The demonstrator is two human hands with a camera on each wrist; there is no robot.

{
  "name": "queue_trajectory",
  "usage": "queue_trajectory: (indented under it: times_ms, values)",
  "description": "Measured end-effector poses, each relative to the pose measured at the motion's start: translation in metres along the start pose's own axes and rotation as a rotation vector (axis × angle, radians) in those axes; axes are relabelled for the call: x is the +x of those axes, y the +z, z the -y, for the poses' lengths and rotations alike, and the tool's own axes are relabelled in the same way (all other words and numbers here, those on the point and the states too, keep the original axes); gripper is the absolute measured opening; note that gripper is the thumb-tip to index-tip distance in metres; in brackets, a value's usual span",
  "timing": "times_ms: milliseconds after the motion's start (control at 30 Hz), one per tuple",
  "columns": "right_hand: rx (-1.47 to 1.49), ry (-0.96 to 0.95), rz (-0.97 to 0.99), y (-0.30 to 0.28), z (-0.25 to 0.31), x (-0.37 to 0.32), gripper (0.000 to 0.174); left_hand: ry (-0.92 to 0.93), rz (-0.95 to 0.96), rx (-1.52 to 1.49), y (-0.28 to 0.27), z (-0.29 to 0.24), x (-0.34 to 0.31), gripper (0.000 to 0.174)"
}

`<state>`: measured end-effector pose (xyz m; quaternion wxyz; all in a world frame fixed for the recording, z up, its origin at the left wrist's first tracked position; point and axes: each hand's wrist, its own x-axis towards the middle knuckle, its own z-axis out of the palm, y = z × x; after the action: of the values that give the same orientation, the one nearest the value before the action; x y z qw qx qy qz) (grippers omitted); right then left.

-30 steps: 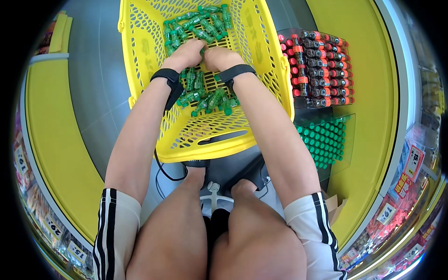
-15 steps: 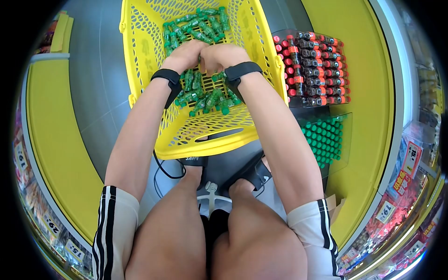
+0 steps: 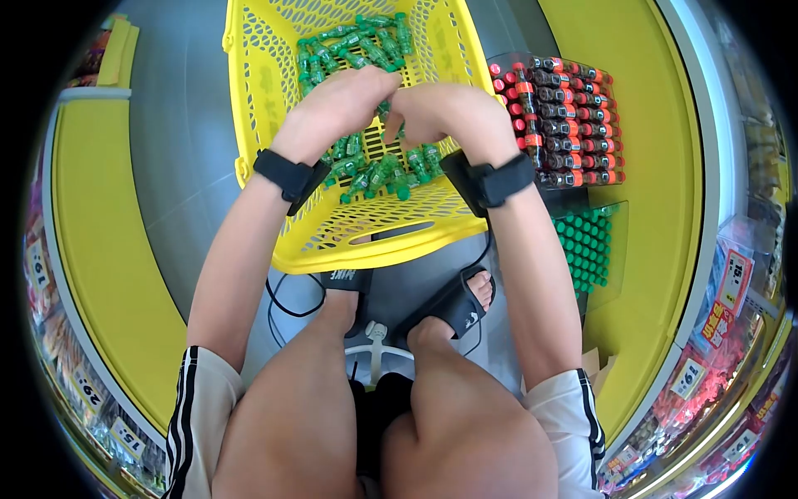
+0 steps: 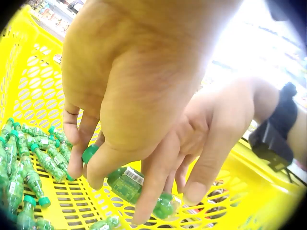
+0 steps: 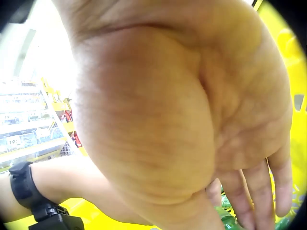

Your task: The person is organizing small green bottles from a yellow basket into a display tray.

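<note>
My left hand (image 3: 349, 100) is over the yellow shopping basket (image 3: 366, 258) and pinches a small green bottle (image 4: 125, 186) near its green cap. In the left wrist view the bottle slants down to the right. My right hand (image 3: 449, 112) hangs beside it with fingers fairly straight. One of its fingers overlaps the bottle's body, and its thumb is by the clear bottom end. Several similar green bottles (image 3: 382, 173) lie on the near part of the basket floor, and another group (image 3: 376, 51) lies along the far part. The right palm hides much of the right wrist view.
Right of the basket stands a stack of dark bottles (image 3: 573, 125) with red caps. Nearer me are upright green-capped bottles (image 3: 586, 249) in a clear container. Yellow shelf bases (image 3: 108, 249) flank the grey floor. My feet in black slides (image 3: 445, 312) are below the basket, near loose cables.
Both hands have shifted right and toward me over the basket. The right hand has moved farther out, with its fingers loosened. More green bottles show on the near right of the floor.
</note>
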<state>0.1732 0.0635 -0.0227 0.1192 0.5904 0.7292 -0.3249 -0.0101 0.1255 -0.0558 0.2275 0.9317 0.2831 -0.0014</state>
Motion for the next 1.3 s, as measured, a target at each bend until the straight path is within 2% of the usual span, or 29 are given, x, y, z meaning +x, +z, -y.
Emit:
queue_trajectory:
  times_ms: [33,67,100,167,200,267,300,367,400,433,467,533,567,633,767,833,933,1033,1200,1300]
  values:
    - [0.111,-0.095,-0.010,-0.003,-0.005,-0.008,0.024,0.023,-0.080,-0.005,0.001,-0.002,-0.007,0.039]
    - [0.112,-0.093,-0.010,-0.003,-0.007,-0.014,0.024,0.049,-0.159,-0.011,0.002,-0.003,-0.011,0.039]
    - [0.149,-0.113,-0.028,-0.005,-0.007,-0.022,0.024,0.050,-0.160,-0.014,0.002,-0.002,-0.013,0.039]
    - [0.212,-0.193,-0.128,-0.007,-0.007,-0.045,0.017,0.118,-0.059,-0.083,-0.002,0.000,-0.014,0.036]
    - [0.215,-0.189,-0.126,-0.007,-0.008,-0.056,0.017,0.120,-0.055,-0.087,-0.006,-0.006,-0.015,0.036]
    - [0.247,-0.225,-0.281,-0.005,-0.008,-0.075,0.013,0.089,0.034,-0.058,-0.021,-0.022,-0.023,0.035]
    - [0.231,-0.227,-0.291,-0.007,-0.007,-0.085,0.010,0.091,0.038,-0.058,-0.026,-0.029,-0.024,0.035]
    - [0.231,-0.224,-0.343,-0.001,-0.005,-0.102,0.011,0.133,0.110,-0.110,-0.032,-0.042,-0.027,0.035]
    - [0.226,-0.224,-0.400,0.000,-0.005,-0.109,0.014,0.135,0.109,-0.108,-0.031,-0.046,-0.031,0.035]
    - [0.259,-0.237,-0.438,0.005,-0.006,-0.114,0.025,0.139,0.076,-0.133,-0.027,-0.050,-0.035,0.034]
    - [0.260,-0.236,-0.438,0.008,-0.004,-0.121,0.025,0.143,0.042,-0.158,-0.025,-0.055,-0.041,0.033]
    - [0.336,-0.058,-0.427,0.012,-0.001,-0.131,0.031,0.156,0.033,-0.120,-0.032,-0.069,-0.048,0.030]
    - [0.338,-0.058,-0.426,0.016,-0.003,-0.132,0.031,0.137,0.039,-0.133,-0.034,-0.075,-0.051,0.029]
    - [0.284,-0.171,-0.562,0.026,-0.007,-0.133,0.033,0.118,0.047,-0.145,-0.036,-0.083,-0.055,0.028]
    - [0.284,-0.168,-0.609,0.033,-0.002,-0.145,0.033,0.061,0.074,-0.186,-0.036,-0.090,-0.055,0.027]
    - [0.379,-0.106,-0.713,0.039,0.000,-0.154,0.032,0.057,0.063,-0.247,-0.037,-0.094,-0.053,0.027]
    - [0.435,-0.068,-0.781,0.045,0.000,-0.176,0.033,0.099,0.011,-0.292,-0.037,-0.105,-0.053,0.027]
    - [0.534,0.017,-0.790,0.051,-0.006,-0.201,0.034,0.232,-0.056,-0.264,-0.035,-0.121,-0.049,0.028]
    - [0.651,0.122,-0.857,0.075,-0.030,-0.237,0.033,0.294,-0.121,-0.266,-0.024,-0.170,-0.037,0.027]
    - [0.895,0.144,-0.927,0.092,-0.043,-0.260,0.031,0.358,-0.184,-0.204,-0.013,-0.200,-0.031,0.026]
